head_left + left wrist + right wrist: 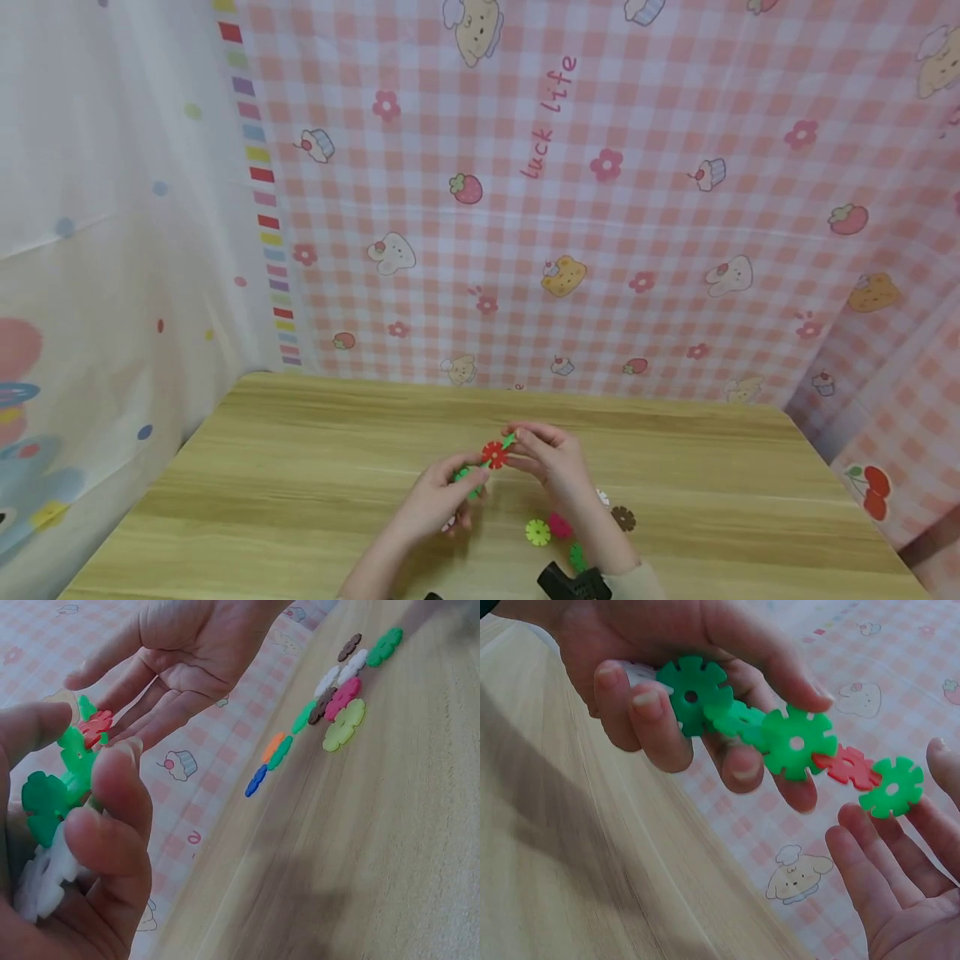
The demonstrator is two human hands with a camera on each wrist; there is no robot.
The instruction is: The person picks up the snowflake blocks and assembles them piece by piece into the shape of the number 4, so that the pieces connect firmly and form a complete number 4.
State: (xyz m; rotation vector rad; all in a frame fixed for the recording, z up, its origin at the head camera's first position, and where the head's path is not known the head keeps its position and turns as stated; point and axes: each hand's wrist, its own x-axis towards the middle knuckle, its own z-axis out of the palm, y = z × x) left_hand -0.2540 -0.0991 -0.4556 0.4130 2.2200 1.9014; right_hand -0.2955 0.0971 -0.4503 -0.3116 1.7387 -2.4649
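Note:
My left hand (444, 493) grips a chain of interlocked plastic snowflake discs held above the table. A white disc (46, 883) lies in the palm, followed by a dark green disc (691, 696) and brighter green discs (798, 742). Beyond the left fingertips, a red disc (847, 765) and a last green disc (892, 787) stick out. My right hand (551, 458) is around that far end, its fingers extended and its thumb apart from them. In the right wrist view, the end disc overlaps the right fingers (922, 825) with the thumb off its surface.
Loose discs lie on the wooden table (300, 467) below the right forearm, among them a yellow-green one (537, 532), a pink one (559, 525) and a brown one (623, 518). Orange (273, 747) and blue (256, 781) discs show too. A checked cloth (510, 250) hangs behind the table.

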